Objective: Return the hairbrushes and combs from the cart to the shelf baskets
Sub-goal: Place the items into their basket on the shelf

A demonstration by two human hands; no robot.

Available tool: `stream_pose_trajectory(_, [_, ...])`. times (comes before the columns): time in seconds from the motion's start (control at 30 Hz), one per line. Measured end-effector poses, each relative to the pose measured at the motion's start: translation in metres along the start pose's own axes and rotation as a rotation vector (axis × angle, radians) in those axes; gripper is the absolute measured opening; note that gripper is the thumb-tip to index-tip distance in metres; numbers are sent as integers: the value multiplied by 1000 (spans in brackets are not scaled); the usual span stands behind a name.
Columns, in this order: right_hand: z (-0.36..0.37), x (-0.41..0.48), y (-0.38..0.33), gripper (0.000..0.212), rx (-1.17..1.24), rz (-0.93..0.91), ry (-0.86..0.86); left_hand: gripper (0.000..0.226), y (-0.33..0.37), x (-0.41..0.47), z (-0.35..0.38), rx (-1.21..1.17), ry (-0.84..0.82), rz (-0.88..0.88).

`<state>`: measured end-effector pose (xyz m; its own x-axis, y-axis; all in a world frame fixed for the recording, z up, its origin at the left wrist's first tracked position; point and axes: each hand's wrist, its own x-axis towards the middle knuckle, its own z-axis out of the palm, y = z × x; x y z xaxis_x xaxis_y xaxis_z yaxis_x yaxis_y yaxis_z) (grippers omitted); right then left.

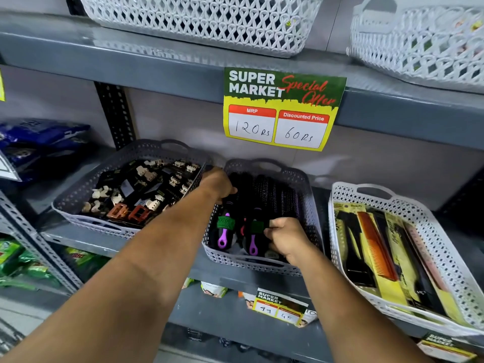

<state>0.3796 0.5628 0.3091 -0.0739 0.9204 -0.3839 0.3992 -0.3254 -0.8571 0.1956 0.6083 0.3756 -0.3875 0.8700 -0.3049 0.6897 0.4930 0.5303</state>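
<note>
On the grey metal shop shelf (162,260), black round hairbrushes (264,205) already fill the grey lattice basket (309,195), both hands' grips, left (218,185) and right (286,235), closed on brushes being settled; cart unseen.

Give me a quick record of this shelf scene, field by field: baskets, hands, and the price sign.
left basket: grey, hair clips
middle basket: grey, black hairbrushes with purple handles
right basket: white, packaged combs
left hand: in middle basket, on a brush head
right hand: in middle basket, fingers closed near a brush handle
price sign: MRP 120, discounted 60
</note>
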Motion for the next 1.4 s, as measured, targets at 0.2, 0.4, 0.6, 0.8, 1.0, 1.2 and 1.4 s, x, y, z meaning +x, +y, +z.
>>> stream_pose_trajectory(0.2, [2,7,5,30,-38,-25,5,53,-3,-1,1,1,13,33])
stream_pose_trajectory(0.4, [4,-1,-4,22,-44,-13,-14,49,-6,-5,0,30,19,55])
stream_pose_trajectory(0.6, [8,-4,-8,29,-65,-7,18,53,-4,-7,3,21,29,60])
stream_pose_trajectory(0.8, [7,-5,-10,22,-137,-14,71,48,-7,-7,3,95,66,100])
stream_pose_trajectory(1.0, [4,-9,-11,25,-170,-49,109,28,-8,-13,0,142,55,144])
stream_pose_trajectory(1.2, [-5,-18,-14,27,-209,-168,168,27,-11,-14,-3,203,127,215])
stream_pose_trajectory(1.4, [-15,-46,-29,28,-359,-377,231,26,-26,-38,-29,40,349,281])
